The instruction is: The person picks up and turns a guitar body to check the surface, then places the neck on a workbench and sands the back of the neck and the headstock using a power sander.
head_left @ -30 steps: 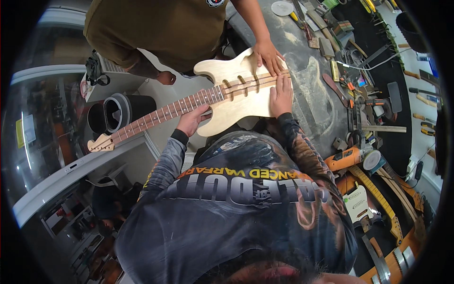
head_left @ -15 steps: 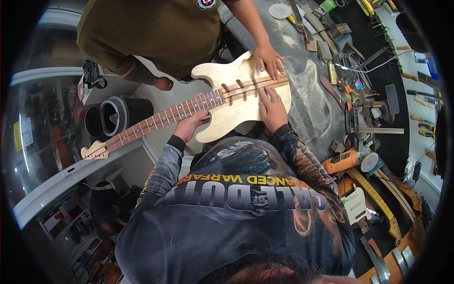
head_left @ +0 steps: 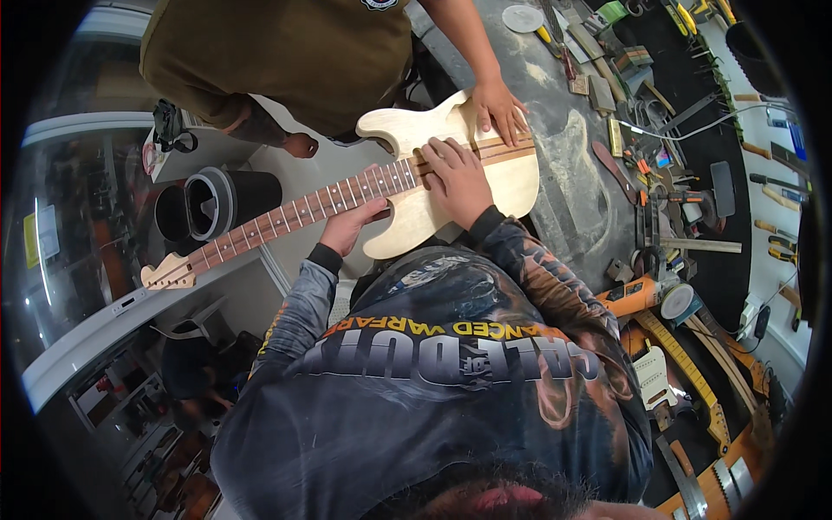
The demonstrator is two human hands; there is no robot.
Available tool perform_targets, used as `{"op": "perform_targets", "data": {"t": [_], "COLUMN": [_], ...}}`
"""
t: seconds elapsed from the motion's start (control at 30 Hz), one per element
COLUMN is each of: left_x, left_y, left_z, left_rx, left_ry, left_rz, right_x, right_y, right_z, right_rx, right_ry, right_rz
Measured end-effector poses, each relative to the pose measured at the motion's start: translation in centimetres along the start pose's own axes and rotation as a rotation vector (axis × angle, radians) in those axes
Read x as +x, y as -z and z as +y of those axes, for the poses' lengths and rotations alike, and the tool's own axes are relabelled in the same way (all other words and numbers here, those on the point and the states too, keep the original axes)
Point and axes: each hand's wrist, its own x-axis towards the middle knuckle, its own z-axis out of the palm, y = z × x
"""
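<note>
An unfinished electric guitar (head_left: 416, 212) of pale wood lies across in front of me, its neck reaching left to the headstock. My left hand (head_left: 351, 225) is closed around the neck near where it meets the body, thumb over the fretboard's near edge. Flat over the pickup slots in the middle of the body rests my right hand (head_left: 459, 182), fingers spread, hiding most of the slots. Across from me, another person's hand (head_left: 498, 111) presses on the far right part of the body, over the dark centre stripes.
A dusty grey workbench (head_left: 563, 186) extends to the right, crowded with hand tools. An orange power tool (head_left: 633, 296) and a white pickguard (head_left: 656, 374) lie at lower right. Black bins (head_left: 230, 204) stand on the left under the neck. Someone else is at lower left.
My right hand has slid left from the body's right part onto the pickup slots. The guitar has shifted slightly. My left hand stays on the neck, its thumb now over the fretboard edge.
</note>
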Motion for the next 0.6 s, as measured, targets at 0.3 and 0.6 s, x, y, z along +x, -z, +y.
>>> {"op": "perform_targets", "data": {"t": [0.3,0.6], "left_x": [-0.8,-0.2], "left_y": [0.8,2.0], "left_z": [-0.9,-2.3], "left_rx": [-0.040,-0.001], "left_ry": [0.060,0.116], "left_rz": [0.028,0.108], "right_x": [-0.5,-2.0], "right_y": [-0.2,1.5], "right_z": [-0.1,0.4], "right_rx": [-0.064,-0.080], "right_ry": [-0.051,0.018], "right_rz": [-0.073,-0.111]}}
